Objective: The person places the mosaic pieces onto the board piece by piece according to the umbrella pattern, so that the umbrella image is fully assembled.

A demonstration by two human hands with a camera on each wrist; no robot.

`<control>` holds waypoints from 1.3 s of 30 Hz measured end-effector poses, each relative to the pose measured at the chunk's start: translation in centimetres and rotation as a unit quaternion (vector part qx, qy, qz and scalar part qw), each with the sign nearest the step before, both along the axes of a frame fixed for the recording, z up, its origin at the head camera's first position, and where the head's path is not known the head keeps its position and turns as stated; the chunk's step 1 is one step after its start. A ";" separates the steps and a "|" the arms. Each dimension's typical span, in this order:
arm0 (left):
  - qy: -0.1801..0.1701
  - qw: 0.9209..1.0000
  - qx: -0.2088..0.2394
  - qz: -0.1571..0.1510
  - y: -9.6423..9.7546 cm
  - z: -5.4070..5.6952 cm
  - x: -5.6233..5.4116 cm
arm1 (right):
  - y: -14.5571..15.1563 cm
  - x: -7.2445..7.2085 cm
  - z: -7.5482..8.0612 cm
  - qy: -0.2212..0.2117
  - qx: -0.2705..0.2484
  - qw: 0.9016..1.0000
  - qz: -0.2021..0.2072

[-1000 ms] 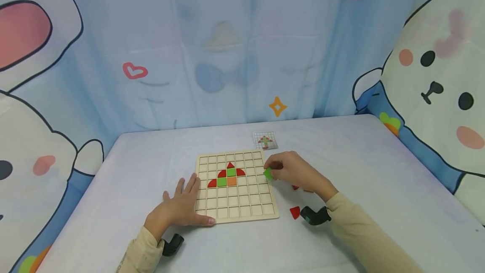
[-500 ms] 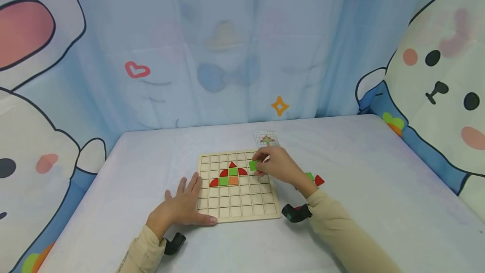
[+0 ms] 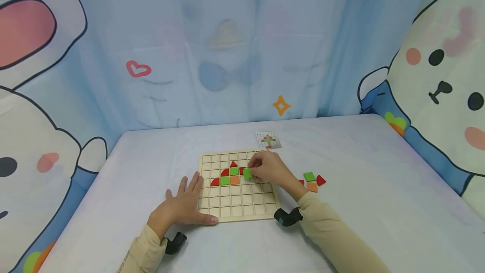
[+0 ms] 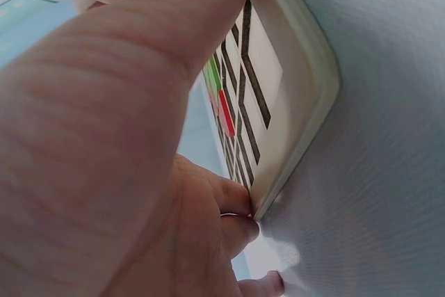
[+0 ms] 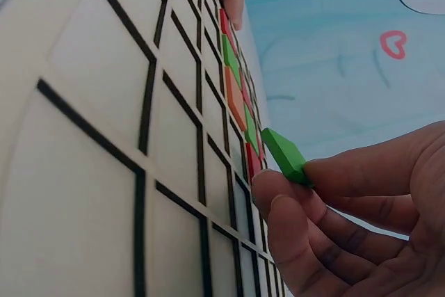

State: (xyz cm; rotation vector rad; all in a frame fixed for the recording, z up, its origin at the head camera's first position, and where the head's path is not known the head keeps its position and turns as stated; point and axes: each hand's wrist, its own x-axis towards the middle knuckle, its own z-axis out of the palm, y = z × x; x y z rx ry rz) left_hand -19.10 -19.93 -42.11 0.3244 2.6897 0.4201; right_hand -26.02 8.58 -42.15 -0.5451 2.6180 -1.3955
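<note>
In the head view, the person's right hand (image 3: 270, 167) pinched a small green tile (image 3: 247, 173) over the middle of the pale grid board (image 3: 227, 212). The tile was a bright, plain square, and it partly covered a red piece at the right of the pattern. The left hand (image 3: 182, 203) lay at the board's left side, fingers straight and spread, thumb along the near edge. Already set in the squares were a red triangle (image 3: 233, 164) at the far tip, two green squares (image 3: 225, 180), an orange square (image 3: 235, 179) and rounded red pieces (image 3: 215, 182). To the right on the white table (image 3: 363, 205) lay a loose green square (image 3: 309, 176), a loose orange square (image 3: 312, 186) and loose red pieces (image 3: 321, 180), one half hidden by the wrist. A small patterned card (image 3: 268, 139) lay just beyond the board's far right corner.

In the left wrist view, the thumb pressed on the board's rim and fingertips touched its side; the wood had a rounded corner and dark grooves.

In the right wrist view, the green tile showed a smooth face and a thick edge. Thumb and fingertips held it by one end, tilted, close to the row of laid pieces.
</note>
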 end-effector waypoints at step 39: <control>0.009 1.000 0.004 0.005 0.3 0.5 0.4 | -1.8 0.4 -1.5 0.107 0.085 0.991 0.008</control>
